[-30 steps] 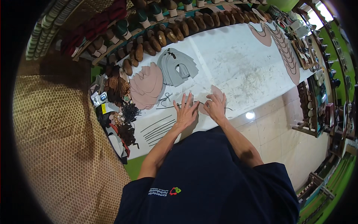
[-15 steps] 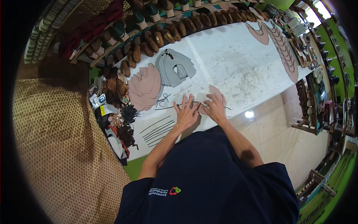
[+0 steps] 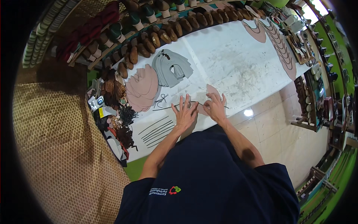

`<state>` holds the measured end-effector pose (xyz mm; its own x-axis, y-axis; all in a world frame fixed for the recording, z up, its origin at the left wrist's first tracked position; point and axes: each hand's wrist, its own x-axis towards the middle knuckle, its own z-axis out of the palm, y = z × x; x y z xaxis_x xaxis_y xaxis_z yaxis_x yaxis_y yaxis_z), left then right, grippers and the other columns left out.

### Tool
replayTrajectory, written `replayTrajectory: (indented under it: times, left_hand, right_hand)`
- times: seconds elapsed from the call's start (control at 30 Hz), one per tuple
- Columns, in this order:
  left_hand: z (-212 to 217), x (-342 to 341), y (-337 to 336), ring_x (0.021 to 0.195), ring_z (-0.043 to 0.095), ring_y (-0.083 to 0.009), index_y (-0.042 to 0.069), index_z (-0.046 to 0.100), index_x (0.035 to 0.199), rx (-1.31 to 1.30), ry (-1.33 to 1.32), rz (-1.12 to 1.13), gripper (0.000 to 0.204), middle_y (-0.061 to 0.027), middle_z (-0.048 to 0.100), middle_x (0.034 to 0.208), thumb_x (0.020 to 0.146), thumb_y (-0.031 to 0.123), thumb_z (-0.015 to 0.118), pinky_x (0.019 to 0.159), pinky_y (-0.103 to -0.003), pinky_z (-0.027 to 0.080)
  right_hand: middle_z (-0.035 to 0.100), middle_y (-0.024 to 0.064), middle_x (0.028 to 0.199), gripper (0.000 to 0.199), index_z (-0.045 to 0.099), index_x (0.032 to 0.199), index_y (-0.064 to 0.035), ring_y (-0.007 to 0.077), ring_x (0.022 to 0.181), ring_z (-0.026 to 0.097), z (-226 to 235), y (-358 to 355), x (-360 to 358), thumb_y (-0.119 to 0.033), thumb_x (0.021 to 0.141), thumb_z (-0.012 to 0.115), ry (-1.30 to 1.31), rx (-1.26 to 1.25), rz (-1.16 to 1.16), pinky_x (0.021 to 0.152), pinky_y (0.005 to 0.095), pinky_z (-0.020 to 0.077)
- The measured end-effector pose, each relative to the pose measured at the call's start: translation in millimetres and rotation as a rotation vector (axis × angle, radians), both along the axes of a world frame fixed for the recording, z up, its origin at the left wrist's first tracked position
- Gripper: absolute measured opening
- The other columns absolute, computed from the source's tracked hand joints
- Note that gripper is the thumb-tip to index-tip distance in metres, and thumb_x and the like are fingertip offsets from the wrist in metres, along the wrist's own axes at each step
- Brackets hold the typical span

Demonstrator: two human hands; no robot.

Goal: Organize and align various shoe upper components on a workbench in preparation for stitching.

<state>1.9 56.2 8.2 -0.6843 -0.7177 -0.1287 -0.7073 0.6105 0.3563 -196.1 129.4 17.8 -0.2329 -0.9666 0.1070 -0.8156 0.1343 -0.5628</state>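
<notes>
Fingers of the left hand (image 3: 185,112) are spread and pressed flat, gripping nothing; those of the right hand (image 3: 215,106) are likewise splayed, fingertips down on a pink leather piece (image 3: 211,90) that lies at the near edge of the white-covered worktable (image 3: 238,59). A thin dark strip (image 3: 175,107) runs across the table under or just beside both hands; whether any finger pinches it cannot be told at this size. The pink piece is mostly hidden by the right hand, with only its rounded far edge showing. Judgement: the step in hand appears to be laying the strip along the piece's edge, and it would be done well by keeping both palms flat, holding the piece still with one hand and smoothing the strip with the other so it follows the curve without buckling. To the left of the hands lie several more dark strips (image 3: 156,128) in a near-parallel row, and a small tangle of cord (image 3: 160,100) just beyond them. Further out sit a stack of pink cut pieces (image 3: 143,87) and, touching it, a stack of grey cut pieces (image 3: 169,67). Rows of brown shoe lasts (image 3: 149,44) line the far edge.
</notes>
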Motion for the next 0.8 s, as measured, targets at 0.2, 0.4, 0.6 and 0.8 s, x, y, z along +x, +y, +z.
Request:
replayTrajectory:
  times: [0.2,0.4,0.6,0.8]
  left_hand:
    - [0,1,-1,0.163,0.009,-0.0398,0.035,0.062,0.146,-0.016,0.012,-0.002,0.045,-0.0131,0.016,0.177,0.102,0.04,0.061,0.114,-0.084,0.002]
    - [-2,3,-4,0.163,0.011,-0.0375,0.033,0.059,0.149,-0.109,-0.006,-0.073,0.049,-0.0123,0.017,0.177,0.101,0.041,0.061,0.114,-0.083,0.007]
    - [-1,4,-9,0.163,0.012,-0.0359,0.029,0.052,0.156,-0.174,-0.052,-0.192,0.058,-0.011,0.016,0.178,0.101,0.043,0.061,0.114,-0.082,0.009]
    - [-1,4,-7,0.163,0.011,-0.0359,0.029,0.049,0.158,-0.123,-0.035,-0.176,0.06,-0.0103,0.014,0.178,0.1,0.042,0.062,0.114,-0.082,0.008]
  right_hand:
    - [0.061,0.0071,0.14,0.018,0.079,0.08,-0.0088,0.0343,0.144,0.045,-3,3,6,-0.026,0.086,0.078,0.009,-0.001,-0.043,0.12,0.0702,0.0151]
    - [0.062,0.0072,0.138,0.017,0.079,0.078,-0.0083,0.0337,0.145,0.044,-1,3,12,-0.023,0.087,0.077,0.045,0.007,-0.046,0.121,0.0693,0.0151]
    - [0.063,0.0063,0.134,0.013,0.079,0.079,-0.0095,0.0315,0.143,0.047,-3,0,13,-0.021,0.084,0.077,0.186,-0.024,-0.017,0.123,0.0662,0.0167]
    - [0.067,0.004,0.129,0.01,0.081,0.078,-0.0111,0.0271,0.14,0.05,-3,-1,14,-0.019,0.081,0.075,0.208,-0.035,-0.02,0.126,0.0644,0.0171]
